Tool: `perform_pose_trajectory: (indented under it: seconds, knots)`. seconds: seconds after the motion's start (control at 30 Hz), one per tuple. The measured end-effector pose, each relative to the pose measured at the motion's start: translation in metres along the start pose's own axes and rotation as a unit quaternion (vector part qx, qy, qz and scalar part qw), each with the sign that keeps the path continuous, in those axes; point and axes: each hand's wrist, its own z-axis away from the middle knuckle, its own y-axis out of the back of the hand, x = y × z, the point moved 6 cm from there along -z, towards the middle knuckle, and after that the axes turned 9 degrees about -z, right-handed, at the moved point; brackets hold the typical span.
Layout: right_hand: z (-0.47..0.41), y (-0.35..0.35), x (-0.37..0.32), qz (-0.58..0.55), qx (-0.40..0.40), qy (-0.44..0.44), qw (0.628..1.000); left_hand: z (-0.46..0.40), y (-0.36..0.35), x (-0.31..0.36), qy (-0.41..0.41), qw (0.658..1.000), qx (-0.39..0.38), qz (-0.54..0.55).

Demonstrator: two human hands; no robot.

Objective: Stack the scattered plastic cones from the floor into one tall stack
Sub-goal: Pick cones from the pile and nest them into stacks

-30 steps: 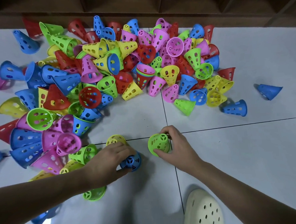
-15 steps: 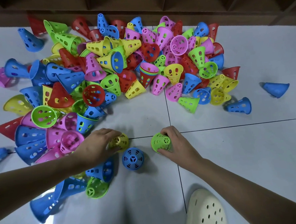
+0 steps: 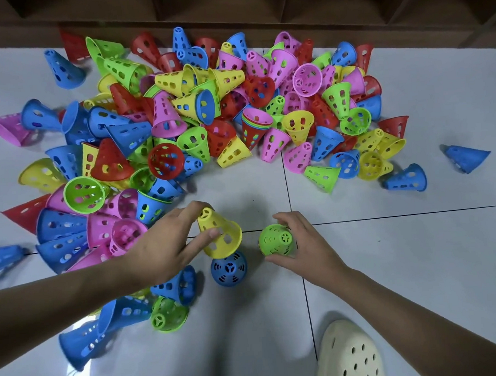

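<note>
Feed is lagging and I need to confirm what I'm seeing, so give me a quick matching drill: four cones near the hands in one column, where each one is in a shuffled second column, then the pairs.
Things
1. yellow cone
2. green cone
3. blue cone
4. lone blue cone

Places
A. lying on its side on the floor tiles, far right, apart from the pile
B. in the grip of the left hand, tilted, above another cone
C. upright on the floor between the two hands
D. held by the right hand

Pairs: 1-B, 2-D, 3-C, 4-A
</note>
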Motion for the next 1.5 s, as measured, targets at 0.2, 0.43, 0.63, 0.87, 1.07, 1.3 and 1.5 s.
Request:
perform_pose_trajectory:
  seconds: [0.2,0.43,0.63,0.87,1.07,1.3,1.5]
  knots:
    - [-0.006,0.029,0.001,0.037,0.054,0.058,0.996,0.016,-0.013,0.017,-0.086,0.995,-0.033,-0.037]
    - [-0.058,0.108,0.040,0.336,0.161,0.021,0.928,0.013,-0.042,0.021,-0.142,0.988,-0.043,-0.047]
    - [-0.084,0.114,0.066,0.381,0.054,-0.119,0.915,0.008,-0.047,0.025,-0.171,0.984,-0.036,-0.046]
    - [-0.065,0.101,0.075,0.188,0.073,-0.246,0.948,0.000,-0.055,0.010,-0.125,0.989,-0.044,-0.066]
    - [-0.033,0.076,0.027,-0.137,0.155,-0.156,0.966,-0.013,-0.050,0.004,-0.108,0.989,-0.021,-0.097]
    - [-0.004,0.036,-0.008,-0.145,0.073,-0.031,0.986,-0.027,-0.042,0.005,-0.096,0.991,0.004,-0.099]
    - [0.000,0.015,-0.001,-0.079,0.005,-0.044,0.996,-0.030,-0.039,-0.004,-0.126,0.988,-0.039,-0.078]
